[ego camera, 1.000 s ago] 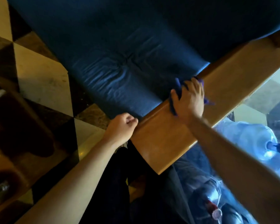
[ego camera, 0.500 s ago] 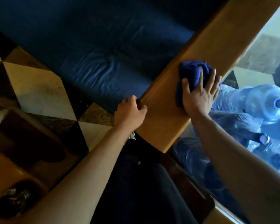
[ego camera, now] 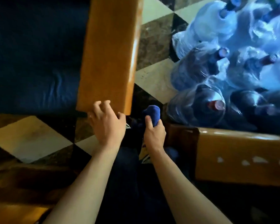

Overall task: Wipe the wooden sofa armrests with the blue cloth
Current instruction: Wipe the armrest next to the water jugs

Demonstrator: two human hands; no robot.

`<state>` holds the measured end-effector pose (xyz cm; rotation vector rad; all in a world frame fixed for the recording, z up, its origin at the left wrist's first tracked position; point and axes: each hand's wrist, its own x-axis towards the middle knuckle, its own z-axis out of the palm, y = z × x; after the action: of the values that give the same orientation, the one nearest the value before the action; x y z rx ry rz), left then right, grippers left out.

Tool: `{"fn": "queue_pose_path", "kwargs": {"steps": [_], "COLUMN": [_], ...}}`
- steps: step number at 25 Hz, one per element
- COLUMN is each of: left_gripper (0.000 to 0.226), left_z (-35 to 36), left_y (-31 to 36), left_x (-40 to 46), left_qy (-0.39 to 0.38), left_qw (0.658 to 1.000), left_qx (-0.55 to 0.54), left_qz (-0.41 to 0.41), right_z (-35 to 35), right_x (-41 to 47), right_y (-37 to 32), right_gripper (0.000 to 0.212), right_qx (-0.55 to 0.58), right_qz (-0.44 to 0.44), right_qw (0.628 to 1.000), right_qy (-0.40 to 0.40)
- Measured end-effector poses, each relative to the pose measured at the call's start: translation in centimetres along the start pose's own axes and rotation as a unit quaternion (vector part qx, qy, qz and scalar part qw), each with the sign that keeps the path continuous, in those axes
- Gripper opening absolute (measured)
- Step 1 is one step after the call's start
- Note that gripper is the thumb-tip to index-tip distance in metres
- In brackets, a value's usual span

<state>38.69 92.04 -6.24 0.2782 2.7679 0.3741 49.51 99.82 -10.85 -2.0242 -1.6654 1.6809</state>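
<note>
Running down the upper left, the sofa seat (ego camera: 34, 54) is dark blue and creased near its front edge. Floor (ego camera: 31, 139): checkered light and dark tiles, visible at lower left and between the sofa and the bottles. Water bottles (ego camera: 233, 62): a cluster of large translucent blue ones, wrapped in clear plastic, fills the upper right; several caps face the camera. Armrest (ego camera: 110, 50): a broad, glossy wooden plank beside the seat, running from the top edge down toward the person, with its near end just above the hands. A second wooden armrest (ego camera: 241, 156) lies at lower right, below the bottles, with bright reflections on its top.

Both bare forearms reach in from the bottom edge. Left hand (ego camera: 107, 125): released, fingers spread and slightly curled, fingertips touching the near end of the first armrest; it holds nothing. Right hand (ego camera: 154, 135): clenched around the cloth (ego camera: 153, 114), just right of the armrest's near corner and apart from it. The cloth is bunched, its blue top protruding above the fist, touching neither armrest. Motion blur softens the finer detail.
</note>
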Motion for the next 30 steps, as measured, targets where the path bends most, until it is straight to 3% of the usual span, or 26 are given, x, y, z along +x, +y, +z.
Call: {"fn": "queue_pose_path", "kwargs": {"steps": [3, 6, 8, 11, 13, 16, 18, 21, 25, 28, 30], "left_gripper": [0.039, 0.023, 0.021, 0.028, 0.030, 0.031, 0.026, 0.039, 0.056, 0.062, 0.057], "left_z": [2.6, 4.7, 5.6, 5.8, 6.5, 9.0, 11.4, 14.1, 15.9, 16.2, 16.4], "left_y": [4.6, 8.5, 11.2, 15.0, 17.2, 19.8, 20.9, 22.2, 24.2, 25.4, 25.5], "left_x": [-5.0, -7.8, -9.8, -12.8, -14.2, -13.6, -11.9, -9.1, -6.6, -5.9, -5.3], "left_qy": [-0.070, -0.160, -0.234, -0.278, -0.281, -0.273, -0.297, -0.345, -0.435, -0.472, -0.478], "left_qw": [0.987, 0.967, 0.954, 0.941, 0.926, 0.908, 0.901, 0.895, 0.873, 0.863, 0.864], "left_qx": [-0.097, -0.164, -0.157, -0.102, -0.078, -0.061, -0.056, -0.056, -0.081, -0.070, -0.083], "left_qz": [0.112, 0.112, 0.105, 0.165, 0.239, 0.313, 0.310, 0.277, 0.206, 0.168, 0.132], "right_z": [-6.3, -10.5, -13.8, -18.6, -20.0, -16.9, -14.4, -14.7, -26.7, -34.6, -32.6], "right_x": [-1.5, -4.2, -5.4, -6.7, -7.3, -5.3, -3.4, 0.7, 11.8, 17.0, 16.4], "right_y": [2.5, 3.0, 4.0, 6.4, 8.8, 11.0, 10.9, 10.3, 7.3, 5.9, 5.2], "right_gripper": [0.023, 0.027, 0.032, 0.017, 0.024, 0.071, 0.081, 0.081, 0.083, 0.057, 0.045], "right_qx": [0.066, 0.094, 0.108, 0.123, 0.034, -0.216, -0.276, -0.270, -0.285, -0.347, -0.371], "right_qz": [-0.053, -0.139, -0.156, -0.125, -0.138, -0.142, -0.119, -0.106, -0.028, 0.047, 0.046], "right_qw": [0.996, 0.986, 0.979, 0.973, 0.972, 0.945, 0.932, 0.920, 0.906, 0.891, 0.889], "right_qy": [0.018, 0.022, 0.080, 0.153, 0.184, 0.202, 0.204, 0.264, 0.311, 0.289, 0.264]}}
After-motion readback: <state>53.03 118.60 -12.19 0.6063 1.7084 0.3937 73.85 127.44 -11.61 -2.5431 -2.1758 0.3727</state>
